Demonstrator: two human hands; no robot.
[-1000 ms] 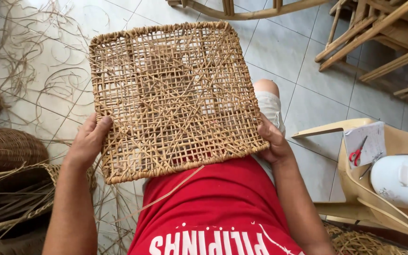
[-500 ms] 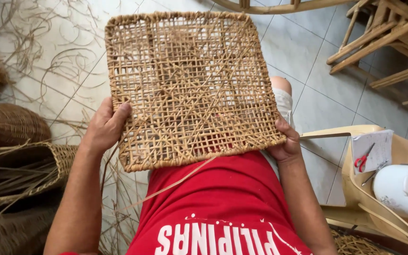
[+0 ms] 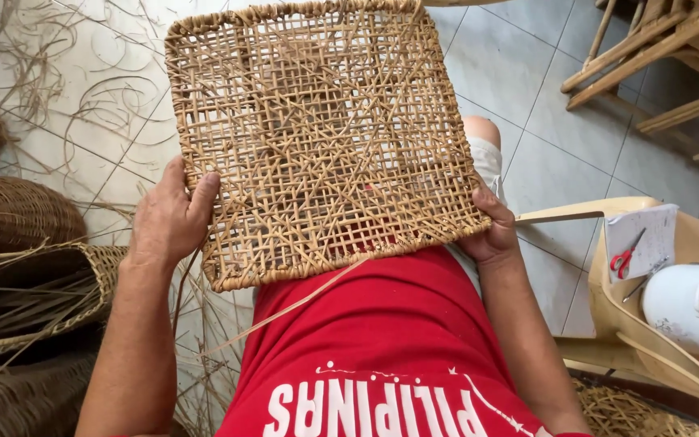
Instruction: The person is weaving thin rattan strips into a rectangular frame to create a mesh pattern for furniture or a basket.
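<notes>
**Square woven rattan panel held across the lap**

A person seated over a tiled floor [image 3: 560, 154] holds a square, open-weave rattan panel [image 3: 317, 137] flat above the knees, its near edge over a red shirt [image 3: 382, 340]. The left hand [image 3: 167, 218] clasps the panel's left edge, thumb lying on the weave; the right hand [image 3: 491, 231] grips the panel's near right corner, fingers curled underneath. The panel looks light and fairly stiff, though its thin crossing strands seem easy to snap — the thicker bound rim is the safer place to hold. A loose strip [image 3: 301, 299] trails from the near edge. Left of the panel lie baskets [image 3: 18, 214]; to its right, red-handled scissors [image 3: 626, 259] on paper.
</notes>
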